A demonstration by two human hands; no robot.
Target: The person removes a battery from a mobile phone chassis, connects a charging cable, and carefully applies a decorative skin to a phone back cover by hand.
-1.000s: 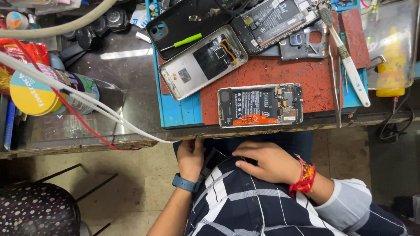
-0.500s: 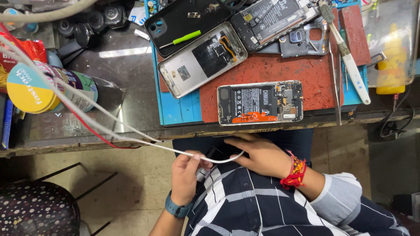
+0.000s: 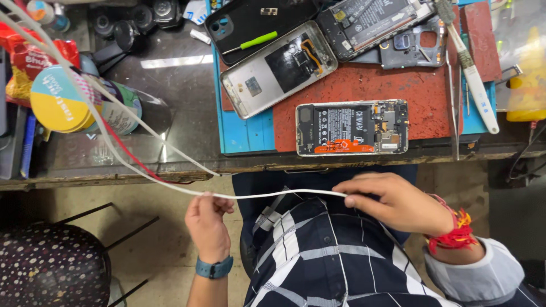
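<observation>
A thin white cable (image 3: 267, 196) is stretched across my lap below the bench edge. My left hand (image 3: 207, 224), with a blue watch on the wrist, pinches it at the left. My right hand (image 3: 395, 202), with a red thread band on the wrist, holds its other end between the fingertips. From my left hand the cable runs up and to the left over the bench. On the red mat (image 3: 369, 85) just above my hands lies an opened phone (image 3: 352, 128) with its battery and board showing.
A silver phone back shell (image 3: 278, 68), a black cover (image 3: 256, 20) with a green stick, another opened phone (image 3: 369, 23) and a white-handled brush (image 3: 472, 74) lie on the blue mat (image 3: 236, 131). A yellow-lidded tub (image 3: 60, 102) stands at the left. A dotted stool (image 3: 48, 267) is at lower left.
Both hands rose from my lap and took the white cable. They have moved apart, the left to the left, pulling the cable straight between them.
</observation>
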